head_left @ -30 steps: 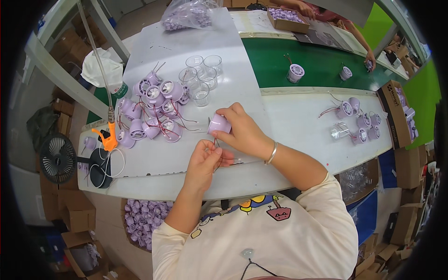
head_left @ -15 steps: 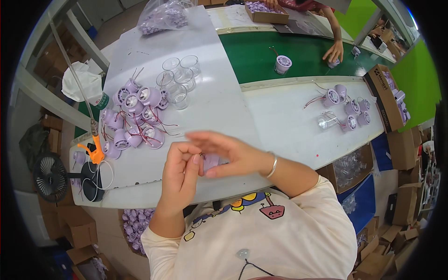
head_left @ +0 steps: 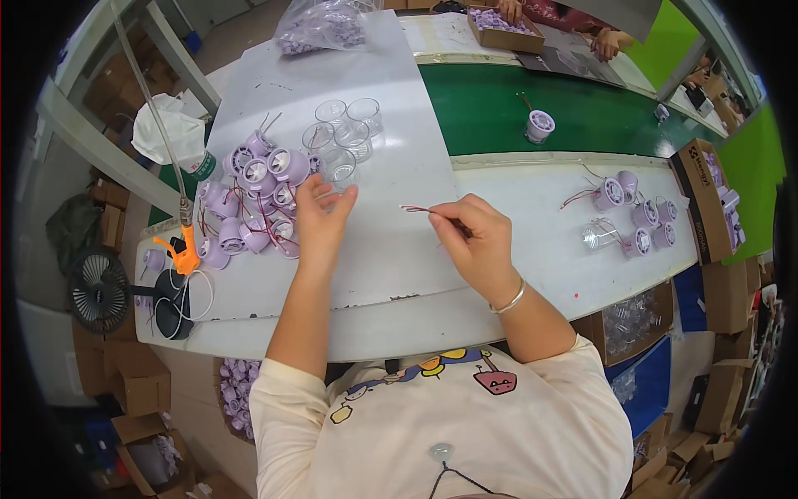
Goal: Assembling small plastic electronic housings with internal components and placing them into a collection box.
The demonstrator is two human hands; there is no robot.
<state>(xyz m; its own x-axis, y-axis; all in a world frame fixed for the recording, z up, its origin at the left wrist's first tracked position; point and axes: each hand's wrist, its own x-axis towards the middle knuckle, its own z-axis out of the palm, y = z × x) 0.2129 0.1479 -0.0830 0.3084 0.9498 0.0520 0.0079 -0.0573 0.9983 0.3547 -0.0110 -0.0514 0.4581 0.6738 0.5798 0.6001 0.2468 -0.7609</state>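
Note:
My left hand lies on the white table, fingers spread, its tips just short of a clear plastic cup. Two more clear cups stand behind that one. A heap of small purple round parts with red wires sits right beside this hand, to its left. My right hand is closed, pinching thin red wires that stick out to the left. Whether a purple part is inside the palm is hidden.
An orange tool hangs on a cable at the left, above a small black fan. More purple parts and a toppled clear cup lie at the right. One purple part rides the green belt. Another person's hand works far off.
Both hands held a purple part together near the table's front. They have since parted: the left reached toward the clear cups, the right now pinches only wires in view.

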